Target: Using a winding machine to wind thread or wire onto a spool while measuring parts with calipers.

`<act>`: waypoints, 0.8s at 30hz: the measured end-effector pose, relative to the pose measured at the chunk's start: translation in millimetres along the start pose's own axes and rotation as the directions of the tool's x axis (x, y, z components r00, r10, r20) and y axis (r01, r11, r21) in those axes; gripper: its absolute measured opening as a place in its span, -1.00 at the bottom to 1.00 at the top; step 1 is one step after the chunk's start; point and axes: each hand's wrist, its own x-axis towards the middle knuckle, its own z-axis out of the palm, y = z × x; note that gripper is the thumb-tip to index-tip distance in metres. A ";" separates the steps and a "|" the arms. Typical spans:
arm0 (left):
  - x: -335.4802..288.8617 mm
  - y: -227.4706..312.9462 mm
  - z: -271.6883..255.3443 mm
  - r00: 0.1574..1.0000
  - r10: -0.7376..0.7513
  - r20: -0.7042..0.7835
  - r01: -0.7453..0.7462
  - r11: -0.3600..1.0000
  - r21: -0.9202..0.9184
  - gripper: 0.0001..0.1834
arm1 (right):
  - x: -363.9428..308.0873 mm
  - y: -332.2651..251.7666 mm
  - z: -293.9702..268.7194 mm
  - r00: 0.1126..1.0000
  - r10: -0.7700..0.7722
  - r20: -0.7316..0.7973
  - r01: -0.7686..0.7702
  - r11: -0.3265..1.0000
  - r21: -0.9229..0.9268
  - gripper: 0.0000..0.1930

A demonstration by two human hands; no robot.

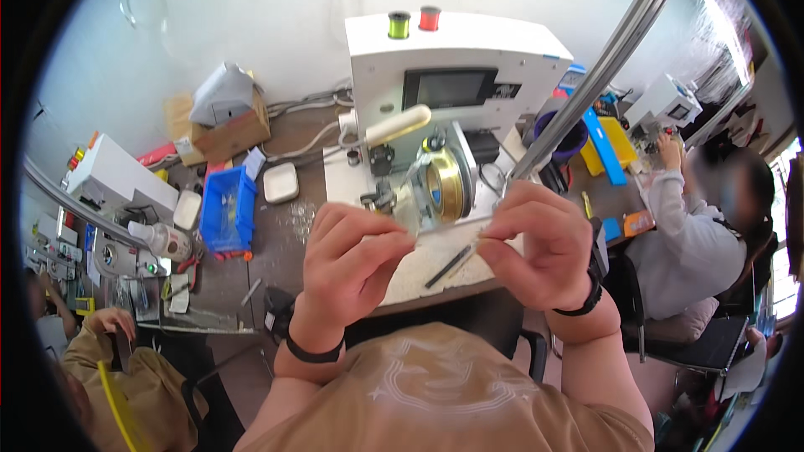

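Both hands are raised in front of a white bench machine (377, 63), with a gap between them. My left hand (347, 264) is pinched, thumb against fingertips. My right hand (540, 243) is pinched too, at about the same height. Whatever either pinch holds is too fine to make out. Behind the hands sits a brass-coloured wheel (448, 186) on the machine's front. A dark, slim stick-like tool (446, 268) lies on the pale work surface (410, 276) between and below them.
A green spool (399, 26) and a red spool (429, 18) stand atop the machine. On the left are a blue bin (226, 209), a white dish (280, 182) and small clear pieces (297, 219). A metal post (599, 67) rises at right. Co-workers (691, 226) sit either side.
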 end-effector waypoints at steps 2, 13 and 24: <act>3.8 3.2 7.6 0.994 0.107 0.033 -0.108 0.993 0.038 -0.75 | -6.6 2.1 8.8 0.998 0.050 0.035 -0.050 0.999 -0.012 -0.89; -1.1 5.3 22.8 0.989 0.134 0.055 -0.135 0.991 0.013 -0.69 | -24.9 13.1 27.2 0.975 0.211 0.076 -0.213 0.977 0.025 -0.91; -2.8 1.4 20.1 0.988 0.141 0.062 -0.143 0.989 0.036 -0.81 | -27.2 17.2 29.4 0.966 0.237 0.108 -0.241 0.970 0.026 -0.93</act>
